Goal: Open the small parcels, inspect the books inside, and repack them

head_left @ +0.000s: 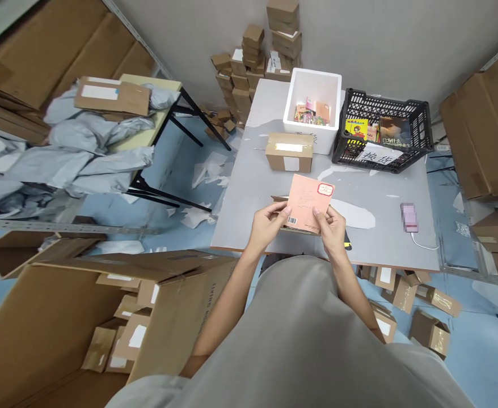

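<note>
Both of my hands hold a thin pink book [307,199] above the near edge of the grey table [249,215]. A barcode is at its lower left and a red-edged label at its upper right. My left hand [270,224] pinches the lower left side, thumb on top. My right hand [332,225] grips the lower right side the same way. Beneath the book shows part of an open cardboard box [279,198], mostly hidden. Beside my right hand lies a black and yellow tool [347,243], partly covered. A taped cardboard box [289,153] stands beyond the book.
At the back of the table are a white foam box [312,134] with booklets and a black crate [383,102] with books. A phone [409,217] on a cable lies at the right. A large carton [176,317] with small boxes stands at lower left; grey parcels [79,133] fill a side table.
</note>
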A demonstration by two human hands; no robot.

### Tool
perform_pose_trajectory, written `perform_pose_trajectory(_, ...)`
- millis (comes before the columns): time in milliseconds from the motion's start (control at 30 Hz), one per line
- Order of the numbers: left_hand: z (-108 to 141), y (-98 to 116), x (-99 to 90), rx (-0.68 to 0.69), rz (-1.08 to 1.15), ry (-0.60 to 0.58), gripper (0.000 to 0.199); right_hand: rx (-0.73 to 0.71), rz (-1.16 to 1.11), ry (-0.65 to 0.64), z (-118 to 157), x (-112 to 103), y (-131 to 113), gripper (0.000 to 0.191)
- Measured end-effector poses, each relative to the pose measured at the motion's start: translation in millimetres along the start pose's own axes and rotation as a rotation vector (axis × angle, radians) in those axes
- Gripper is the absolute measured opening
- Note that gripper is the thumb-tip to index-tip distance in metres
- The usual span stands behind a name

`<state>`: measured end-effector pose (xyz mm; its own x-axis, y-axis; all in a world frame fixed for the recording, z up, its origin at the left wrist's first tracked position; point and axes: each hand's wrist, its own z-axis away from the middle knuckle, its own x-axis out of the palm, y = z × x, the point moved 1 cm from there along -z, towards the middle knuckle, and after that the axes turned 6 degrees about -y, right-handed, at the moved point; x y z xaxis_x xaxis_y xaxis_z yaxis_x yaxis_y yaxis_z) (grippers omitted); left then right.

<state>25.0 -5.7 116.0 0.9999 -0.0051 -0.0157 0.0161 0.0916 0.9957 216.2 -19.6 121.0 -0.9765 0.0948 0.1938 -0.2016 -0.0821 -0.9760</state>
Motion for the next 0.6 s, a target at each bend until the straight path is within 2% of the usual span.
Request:
perform_pose_trajectory(67, 1, 0, 1.5, -0.034, 0.039, -0.017, 0.058, 0.013, -0.013, -0.014, -1, 0, 3, 0.067)
perform_pose_trajectory(200, 6, 2, 8.8, 0.002, 0.043, 0.047, 0.054, 0.034, 0.016, -0.039, -5, 0, 8, 0.069)
perform_pose_trajectory(367, 4, 3, 4.4, 0.071, -0.014, 0.195, 0.049, -0.151, 0.287, 0.081, -1, 2, 4, 0.069)
perform_pose_trajectory(467, 3, 5, 0.8, 0.142, -0.089, 0.280, 0.044, -0.147, 0.331, 0.001, 7, 11, 2, 0.063)
perform_pose_trajectory(533, 5, 7, 2.7, 0.185, -0.141, 0.282, 0.039, -0.105, 0.314, -0.078, 12, 19, 4, 0.060)
perform_pose_trajectory(600, 10, 10, 7.5, 0.232, -0.184, 0.253, 0.035, -0.093, 0.303, -0.101, 16, 26, 5, 0.060)
